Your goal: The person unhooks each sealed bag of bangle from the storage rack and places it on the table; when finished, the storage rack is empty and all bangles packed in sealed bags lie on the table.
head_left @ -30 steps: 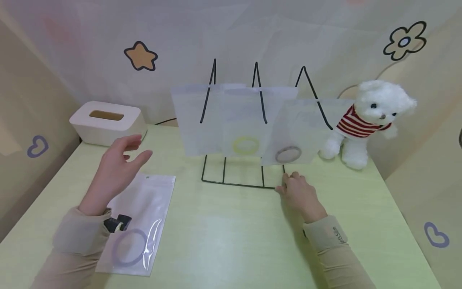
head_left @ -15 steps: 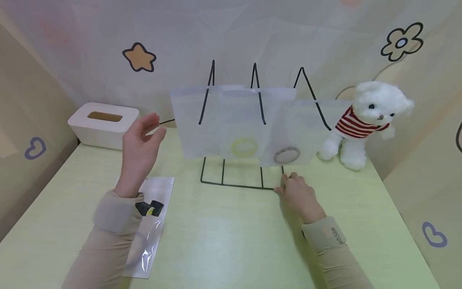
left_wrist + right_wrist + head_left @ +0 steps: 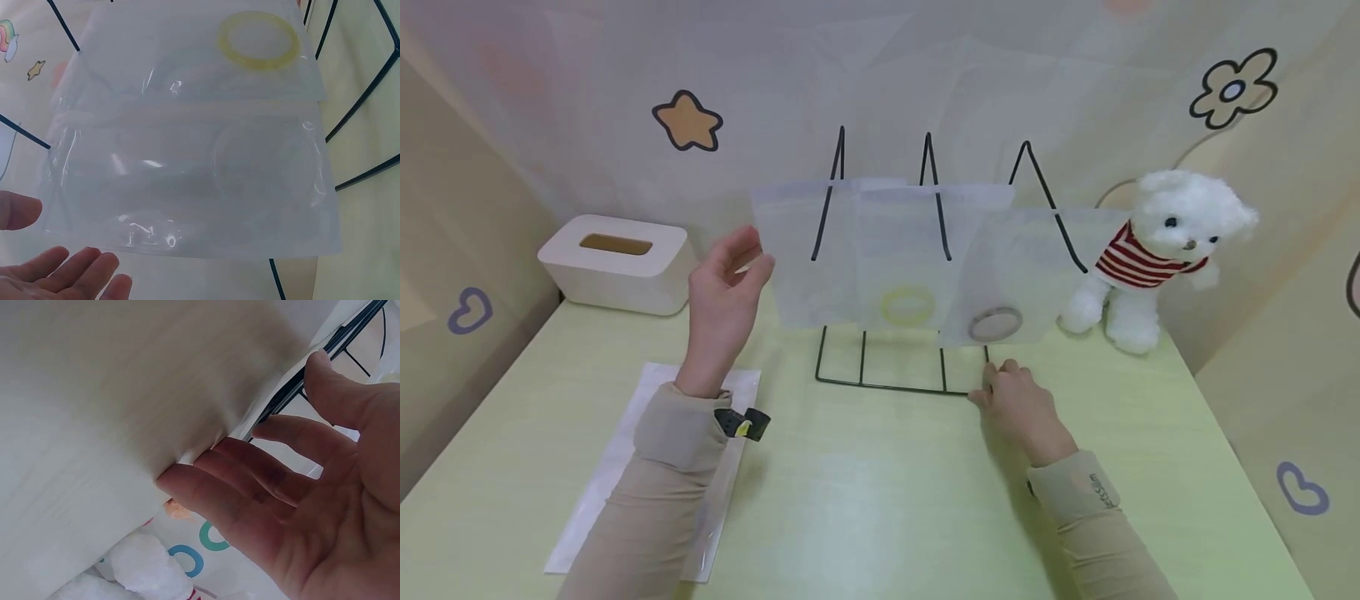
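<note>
A black wire display rack [image 3: 895, 387] stands on the table with three translucent zip bags hung on its prongs. The leftmost bag [image 3: 805, 292] has a faint clear ring in it. Inside the middle one is a yellow ring [image 3: 887, 308], and a greyish ring [image 3: 974, 327] lies in the right one. My left hand [image 3: 726, 300] is at the leftmost bag's outer edge, thumb and fingers spread apart around it and gripping nothing. At the front right corner of the base, my right hand [image 3: 1018, 417] holds the rack's wire between thumb and index finger, other fingertips against the table.
Another bag [image 3: 621, 479] lies flat on the table, partly under the left forearm. A white tissue box [image 3: 613, 287] stands at the back left. On the right is a white teddy bear [image 3: 1138, 254] in a striped shirt, close to the right bag. A patterned curtain hangs behind.
My left hand has moved right from over the flat bag to the leftmost hanging bag's edge. The right hand stays on the rack's corner.
</note>
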Tool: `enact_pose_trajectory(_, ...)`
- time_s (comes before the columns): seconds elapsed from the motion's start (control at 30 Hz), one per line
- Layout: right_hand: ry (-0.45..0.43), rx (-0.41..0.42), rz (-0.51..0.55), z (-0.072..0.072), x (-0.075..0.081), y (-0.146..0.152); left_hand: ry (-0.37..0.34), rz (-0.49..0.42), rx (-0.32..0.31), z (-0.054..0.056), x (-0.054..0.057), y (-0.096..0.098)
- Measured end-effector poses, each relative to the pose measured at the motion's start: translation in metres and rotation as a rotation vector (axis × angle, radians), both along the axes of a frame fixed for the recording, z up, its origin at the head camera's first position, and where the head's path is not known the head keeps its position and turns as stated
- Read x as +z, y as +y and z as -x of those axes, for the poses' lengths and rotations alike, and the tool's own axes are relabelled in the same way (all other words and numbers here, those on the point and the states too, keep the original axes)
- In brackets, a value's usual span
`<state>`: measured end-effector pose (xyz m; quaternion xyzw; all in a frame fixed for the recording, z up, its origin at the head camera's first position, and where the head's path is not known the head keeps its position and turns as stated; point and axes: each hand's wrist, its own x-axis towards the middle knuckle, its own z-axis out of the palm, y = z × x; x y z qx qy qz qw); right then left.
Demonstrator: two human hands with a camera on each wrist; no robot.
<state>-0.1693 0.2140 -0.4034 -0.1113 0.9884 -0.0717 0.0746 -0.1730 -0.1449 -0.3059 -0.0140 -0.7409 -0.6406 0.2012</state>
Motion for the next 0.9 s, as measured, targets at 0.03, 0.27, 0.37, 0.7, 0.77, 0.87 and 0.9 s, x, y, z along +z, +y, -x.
enact_pose_trajectory(0.03,-0.001,0.0,0.001,0.0,0.0,0.0,0.002,-0.002,0.001,0.0,-0.001,0.0)
enact_pose_trajectory(0.27,0.0,0.006,0.006,-0.002,0.0,-0.002,0.026,-0.006,0.026,0.002,-0.001,0.001)
enact_pose_trajectory(0.37,0.001,0.003,0.008,-0.001,0.0,-0.002,0.05,-0.013,0.021,0.004,0.001,0.004)
enact_pose_trajectory(0.7,0.0,0.004,-0.005,-0.001,0.0,-0.001,0.111,-0.085,-0.02,0.008,0.002,0.009)
enact_pose_trajectory(0.77,0.0,0.001,-0.005,-0.001,0.0,-0.001,0.117,-0.085,-0.019,0.008,0.002,0.009)
enact_pose_trajectory(0.87,-0.005,0.001,-0.003,0.0,0.0,0.0,0.127,-0.079,-0.016,0.009,0.003,0.009)
enact_pose_trajectory(0.9,-0.007,0.001,-0.003,0.0,0.0,0.0,0.131,-0.074,-0.013,0.009,0.003,0.009)
